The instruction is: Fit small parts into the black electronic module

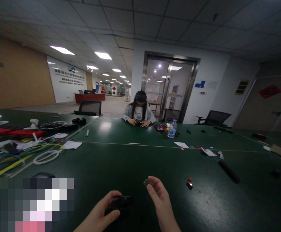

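Note:
My left hand is closed around a small black block-shaped part, held just above the dark green table at the bottom centre. My right hand is beside it, thumb and forefinger pinched on a tiny dark piece raised a little above the black part. The two hands are a few centimetres apart. A small red and black item lies on the table to the right of my right hand.
A person sits across the table with both hands on something dark. A water bottle stands nearby. Coloured cables and a white coil crowd the left side. A black cylinder lies at right. Office chairs stand behind.

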### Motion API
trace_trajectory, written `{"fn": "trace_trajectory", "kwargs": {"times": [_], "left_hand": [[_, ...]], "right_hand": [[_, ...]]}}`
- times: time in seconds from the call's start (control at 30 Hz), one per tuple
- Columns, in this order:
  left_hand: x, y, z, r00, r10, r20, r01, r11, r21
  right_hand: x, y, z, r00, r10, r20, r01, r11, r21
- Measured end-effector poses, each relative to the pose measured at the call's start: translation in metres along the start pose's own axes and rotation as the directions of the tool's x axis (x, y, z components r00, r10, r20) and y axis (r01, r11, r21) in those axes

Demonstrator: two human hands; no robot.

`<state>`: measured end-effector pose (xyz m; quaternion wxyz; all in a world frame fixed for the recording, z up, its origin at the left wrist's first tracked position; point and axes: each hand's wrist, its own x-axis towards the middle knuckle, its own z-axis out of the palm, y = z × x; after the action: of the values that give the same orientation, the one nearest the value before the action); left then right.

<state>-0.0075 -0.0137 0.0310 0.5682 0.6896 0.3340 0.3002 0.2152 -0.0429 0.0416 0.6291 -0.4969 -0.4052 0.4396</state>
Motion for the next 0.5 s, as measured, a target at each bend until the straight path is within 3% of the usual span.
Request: {"fn": "trace_trajectory", "kwargs": {"times": [0.2,0.4,0.5], "left_hand": [[-0.001,0.0,0.0,1.0,-0.024,0.011,0.024,0.999,0.023],[0.005,-0.018,-0.004,0.999,0.031,0.037,-0.033,0.997,0.069],[0.004,-0.021,-0.004,0.999,0.012,-0.035,-0.005,0.981,0.193]], "right_hand": [[0.006,0.008,-0.009,0.985,0.046,-0.169,-0.026,0.993,0.116],[0.009,0.009,-0.015,0.964,0.069,-0.256,-0.015,0.978,0.21],[0.011,0.009,-0.016,0.96,0.077,-0.27,-0.014,0.974,0.226]]}}
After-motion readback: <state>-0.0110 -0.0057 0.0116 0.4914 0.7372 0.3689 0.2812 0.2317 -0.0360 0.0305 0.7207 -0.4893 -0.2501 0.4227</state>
